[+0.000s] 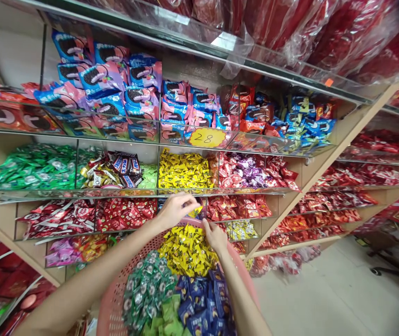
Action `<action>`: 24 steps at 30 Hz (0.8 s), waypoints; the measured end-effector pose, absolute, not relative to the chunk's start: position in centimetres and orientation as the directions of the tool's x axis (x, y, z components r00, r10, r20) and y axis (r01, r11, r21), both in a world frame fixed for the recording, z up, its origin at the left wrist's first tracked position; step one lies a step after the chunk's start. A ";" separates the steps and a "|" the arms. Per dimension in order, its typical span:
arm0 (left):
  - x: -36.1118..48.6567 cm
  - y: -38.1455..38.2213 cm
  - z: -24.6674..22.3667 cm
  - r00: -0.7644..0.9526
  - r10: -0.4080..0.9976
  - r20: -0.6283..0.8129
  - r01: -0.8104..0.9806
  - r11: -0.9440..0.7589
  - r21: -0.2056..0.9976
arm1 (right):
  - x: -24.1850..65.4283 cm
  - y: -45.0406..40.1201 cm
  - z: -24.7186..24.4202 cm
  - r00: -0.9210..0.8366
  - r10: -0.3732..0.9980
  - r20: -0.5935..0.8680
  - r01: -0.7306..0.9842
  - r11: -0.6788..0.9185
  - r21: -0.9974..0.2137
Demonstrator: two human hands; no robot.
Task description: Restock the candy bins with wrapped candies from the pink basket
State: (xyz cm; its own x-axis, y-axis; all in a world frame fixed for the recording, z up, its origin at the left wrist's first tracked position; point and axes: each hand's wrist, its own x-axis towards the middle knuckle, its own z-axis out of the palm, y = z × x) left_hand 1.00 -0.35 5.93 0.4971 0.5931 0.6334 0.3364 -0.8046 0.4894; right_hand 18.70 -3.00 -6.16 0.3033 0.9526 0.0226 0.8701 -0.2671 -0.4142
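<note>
A pink plastic basket (115, 288) holds sorted heaps of wrapped candies. Yellow candies (187, 252) lie at its far side, dark green ones (148, 289) at the left, light green packets (169, 317) at the near side and dark blue packets (202, 301) at the right. Over the far rim, my left hand (176, 210) has its fingers bent together, with a bit of yellow wrapper at their tips. My right hand (215, 235) is closed at the far right of the rim, beside the yellow heap; its fingers are partly hidden.
Glass-fronted shelves rise ahead, with yellow candies (185, 170), green candies (38, 165), chocolate bars (127, 165) and blue-pink cookie packs (104, 77) in compartments. A yellow price tag (207, 137) reads 28. Red plastic-wrapped goods (283, 28) sit above. Tiled floor (307, 280) shows at right.
</note>
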 end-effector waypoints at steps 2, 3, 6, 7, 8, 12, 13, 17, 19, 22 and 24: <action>0.3 -0.2 3.7 0.556 0.693 0.459 0.355 -0.698 0.622 | 18.6 -3.0 -6.2 0.306 0.951 0.035 0.872 -0.266 -0.412; -0.1 0.0 2.8 0.566 0.724 0.395 0.371 -0.652 0.662 | 18.6 -3.0 -6.2 0.306 0.951 0.038 0.874 -0.265 -0.407; -0.9 0.8 0.8 0.567 0.776 0.276 0.430 -0.565 0.704 | 18.4 -2.9 -6.3 0.298 0.954 0.039 0.881 -0.260 -0.396; -1.1 1.0 0.4 0.562 0.788 0.253 0.451 -0.548 0.705 | 18.3 -2.9 -6.3 0.297 0.954 0.038 0.881 -0.258 -0.396; -1.2 1.1 -0.1 0.553 0.799 0.234 0.472 -0.533 0.702 | 18.3 -2.9 -6.3 0.296 0.954 0.037 0.881 -0.258 -0.397; -1.5 1.2 -1.4 0.488 0.850 0.198 0.573 -0.483 0.662 | 18.3 -2.9 -6.2 0.304 0.952 0.025 0.880 -0.270 -0.391; -1.5 1.2 -1.7 0.465 0.863 0.199 0.601 -0.473 0.644 | 18.3 -2.9 -6.2 0.306 0.952 0.020 0.880 -0.275 -0.388; -1.2 1.0 -2.3 0.394 0.898 0.194 0.693 -0.429 0.580 | 18.3 -3.0 -6.1 0.308 0.951 0.013 0.877 -0.279 -0.392; -1.0 0.9 -2.3 0.370 0.913 0.171 0.734 -0.400 0.549 | 18.2 -3.1 -6.0 0.307 0.952 0.015 0.878 -0.277 -0.391; -0.6 0.7 -2.4 0.335 0.931 0.146 0.796 -0.362 0.485 | 18.2 -3.1 -6.1 0.300 0.954 0.022 0.876 -0.266 -0.401; -0.4 0.7 -2.5 0.321 0.937 0.137 0.821 -0.347 0.454 | 18.2 -3.1 -6.1 0.299 0.954 0.032 0.871 -0.259 -0.417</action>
State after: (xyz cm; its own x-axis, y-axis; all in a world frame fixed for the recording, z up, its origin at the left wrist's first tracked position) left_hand -0.43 0.68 -2.48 0.3209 0.9372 0.1367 0.8206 -0.3472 0.4539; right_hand 18.23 -3.06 -6.12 0.2989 0.9537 0.0325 0.8713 -0.2589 -0.4169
